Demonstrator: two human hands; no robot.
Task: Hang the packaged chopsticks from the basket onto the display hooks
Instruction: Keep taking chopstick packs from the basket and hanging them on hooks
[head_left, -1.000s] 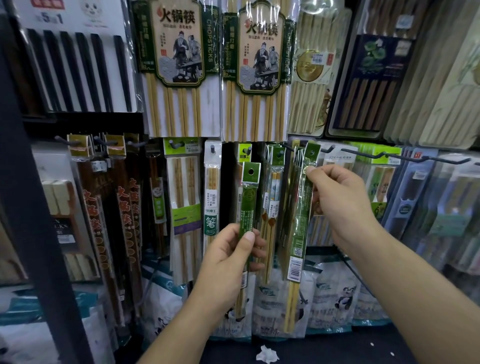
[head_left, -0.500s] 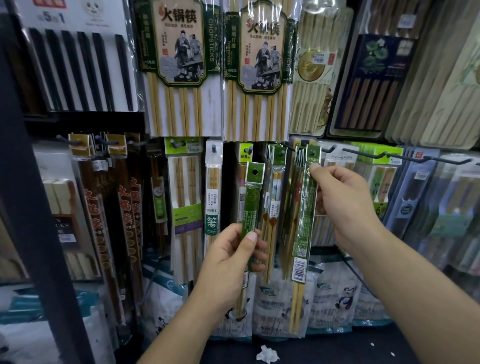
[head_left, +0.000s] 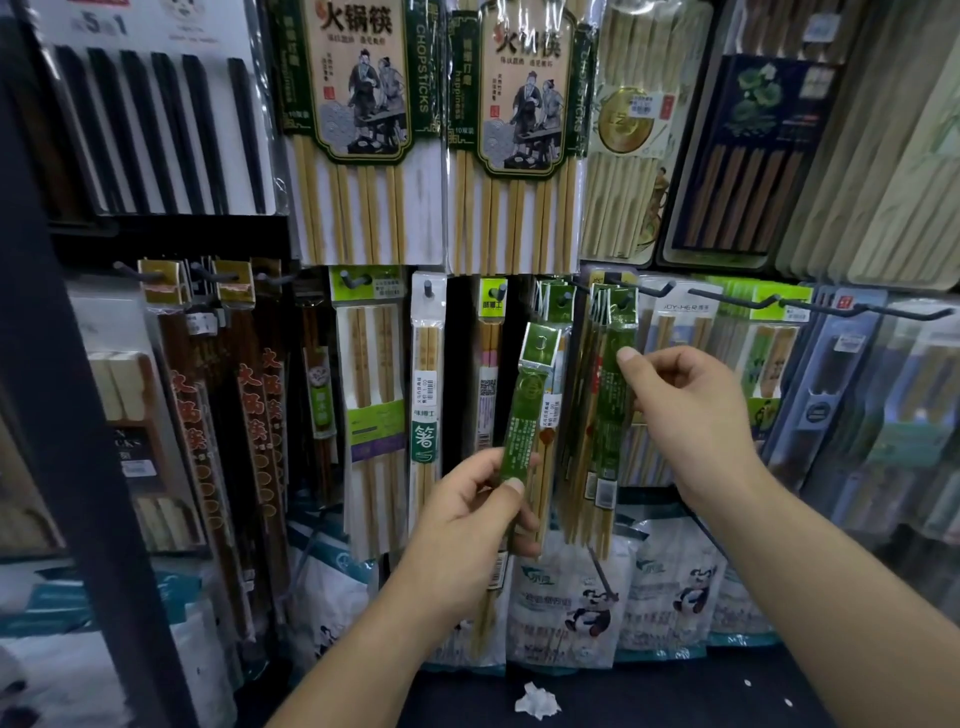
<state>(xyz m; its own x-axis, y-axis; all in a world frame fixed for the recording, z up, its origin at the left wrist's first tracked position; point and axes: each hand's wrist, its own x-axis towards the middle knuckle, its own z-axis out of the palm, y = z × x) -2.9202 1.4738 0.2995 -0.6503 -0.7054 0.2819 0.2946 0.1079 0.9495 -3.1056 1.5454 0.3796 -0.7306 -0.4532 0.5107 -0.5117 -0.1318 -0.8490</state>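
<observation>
Left hand (head_left: 467, 514): gripping the lower half of a green chopstick packet (head_left: 527, 410), tilting it toward the display.
Right hand (head_left: 685, 410): pinching the front hung packet (head_left: 613, 395), fingers curling.
Hook (head_left: 649, 290): carrying a crowded row of matching packets.
Risk: held packet's hole likely missing the hook tip; tugging could be pulling hung packets off.

Bare hooks (head_left: 857, 310) right of crowded hanging packs (head_left: 371, 415)

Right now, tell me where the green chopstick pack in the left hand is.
In the head view, centre frame: the green chopstick pack is gripped by the left hand, off any hook, just left of the hanging green packs that the right hand holds.
</observation>
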